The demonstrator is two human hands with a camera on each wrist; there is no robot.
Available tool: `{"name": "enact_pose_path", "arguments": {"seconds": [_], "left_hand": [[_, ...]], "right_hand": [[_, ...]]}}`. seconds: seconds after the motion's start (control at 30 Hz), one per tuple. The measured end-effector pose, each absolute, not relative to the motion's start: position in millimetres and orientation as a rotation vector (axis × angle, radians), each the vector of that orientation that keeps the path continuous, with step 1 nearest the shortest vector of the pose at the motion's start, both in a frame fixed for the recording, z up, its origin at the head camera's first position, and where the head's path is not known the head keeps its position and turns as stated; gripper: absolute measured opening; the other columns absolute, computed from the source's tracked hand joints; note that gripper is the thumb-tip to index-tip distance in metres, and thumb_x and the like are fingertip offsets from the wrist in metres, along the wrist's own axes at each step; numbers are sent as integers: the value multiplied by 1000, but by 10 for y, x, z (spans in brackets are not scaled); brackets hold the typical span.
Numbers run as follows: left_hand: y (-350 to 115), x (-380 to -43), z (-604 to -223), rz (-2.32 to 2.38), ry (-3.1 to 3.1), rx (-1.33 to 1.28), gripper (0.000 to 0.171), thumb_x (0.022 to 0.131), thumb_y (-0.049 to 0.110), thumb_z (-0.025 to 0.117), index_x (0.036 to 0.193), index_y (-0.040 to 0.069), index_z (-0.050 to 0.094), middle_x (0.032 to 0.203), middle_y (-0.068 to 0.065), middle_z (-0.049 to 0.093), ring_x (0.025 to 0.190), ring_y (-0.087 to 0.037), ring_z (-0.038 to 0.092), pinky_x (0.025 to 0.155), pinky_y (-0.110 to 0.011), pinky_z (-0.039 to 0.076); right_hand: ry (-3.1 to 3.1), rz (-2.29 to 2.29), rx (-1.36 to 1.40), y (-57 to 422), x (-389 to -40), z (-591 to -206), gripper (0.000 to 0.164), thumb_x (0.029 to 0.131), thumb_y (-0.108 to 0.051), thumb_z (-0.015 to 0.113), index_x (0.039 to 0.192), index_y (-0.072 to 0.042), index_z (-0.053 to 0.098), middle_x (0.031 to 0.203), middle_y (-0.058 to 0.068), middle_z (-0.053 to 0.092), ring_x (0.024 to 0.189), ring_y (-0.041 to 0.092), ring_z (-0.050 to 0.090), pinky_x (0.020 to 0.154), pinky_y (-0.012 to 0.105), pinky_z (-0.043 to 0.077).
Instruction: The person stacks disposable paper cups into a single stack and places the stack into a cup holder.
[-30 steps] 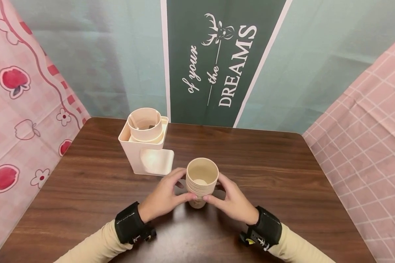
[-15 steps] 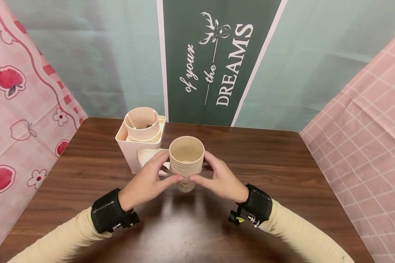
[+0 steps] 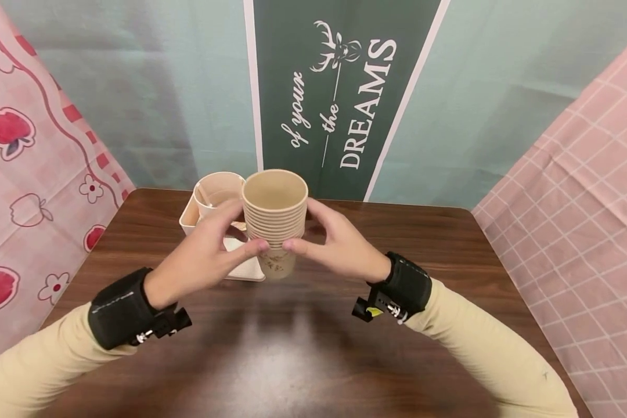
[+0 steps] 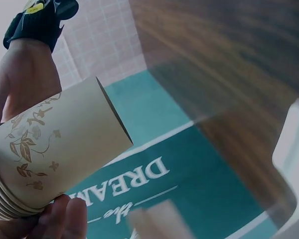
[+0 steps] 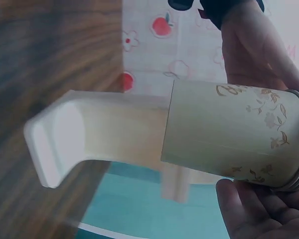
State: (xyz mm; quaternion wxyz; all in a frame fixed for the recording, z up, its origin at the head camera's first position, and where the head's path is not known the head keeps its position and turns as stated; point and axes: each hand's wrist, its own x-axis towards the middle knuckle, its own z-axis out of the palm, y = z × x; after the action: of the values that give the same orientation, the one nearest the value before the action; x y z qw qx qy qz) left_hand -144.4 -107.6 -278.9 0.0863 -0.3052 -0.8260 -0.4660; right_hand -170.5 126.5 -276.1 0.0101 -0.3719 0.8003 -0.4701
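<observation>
A stack of beige paper cups [image 3: 275, 226], rims upward, is held between both hands above the table. Brown leaf print decorates the lowest cup, clearest in the wrist views. My left hand [image 3: 201, 252] grips the stack from the left, thumb across its front. From the right, my right hand [image 3: 339, 244] grips it the same way, the thumbs almost meeting. Behind the stack and left hand stands a cream cup dispenser [image 3: 218, 187] with a round open tube on top and a flat foot [image 3: 251, 268]; its middle is hidden in the head view.
The dispenser stands on a dark wooden table [image 3: 397, 348], near its back left. A green cloth with lettering [image 3: 308, 87] hangs behind. Pink patterned cloths enclose the left [image 3: 31, 244] and right [image 3: 575, 232] sides.
Both hands have lifted the cup stack from low over the table and carried it forward and left. It now overlaps the dispenser in the head view.
</observation>
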Motion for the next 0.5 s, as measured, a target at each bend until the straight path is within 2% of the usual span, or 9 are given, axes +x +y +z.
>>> {"name": "enact_pose_path", "arguments": {"seconds": [0.23, 0.33, 0.5], "left_hand": [[-1222, -1536, -2456, -1256, -2460, -833, 49, 86, 23, 69, 127, 1, 53, 109, -6, 59, 97, -17, 55, 80, -37, 51], [-1268, -1577, -2325, -1219, -2458, -774, 48, 87, 23, 67, 128, 1, 54, 108, -7, 59, 95, -16, 56, 79, -32, 51], [-1353, -1630, -2161, -1164, -2395, -686, 49, 87, 23, 67, 130, 3, 54, 112, -5, 57, 98, -9, 55, 81, -21, 47]], "right_hand": [[2475, -1466, -1209, 1091, -1853, -2387, 56, 87, -24, 68, 135, -6, 47, 120, 1, 59, 105, 10, 57, 90, 30, 50], [2462, -1486, -1200, 1014, -1930, -2245, 55, 87, -24, 67, 135, -6, 47, 118, 1, 58, 104, 10, 56, 88, 30, 51], [2438, -1564, -1219, 853, -2055, -2073, 54, 87, -22, 68, 134, -4, 48, 119, 2, 59, 104, 9, 56, 91, 29, 49]]}}
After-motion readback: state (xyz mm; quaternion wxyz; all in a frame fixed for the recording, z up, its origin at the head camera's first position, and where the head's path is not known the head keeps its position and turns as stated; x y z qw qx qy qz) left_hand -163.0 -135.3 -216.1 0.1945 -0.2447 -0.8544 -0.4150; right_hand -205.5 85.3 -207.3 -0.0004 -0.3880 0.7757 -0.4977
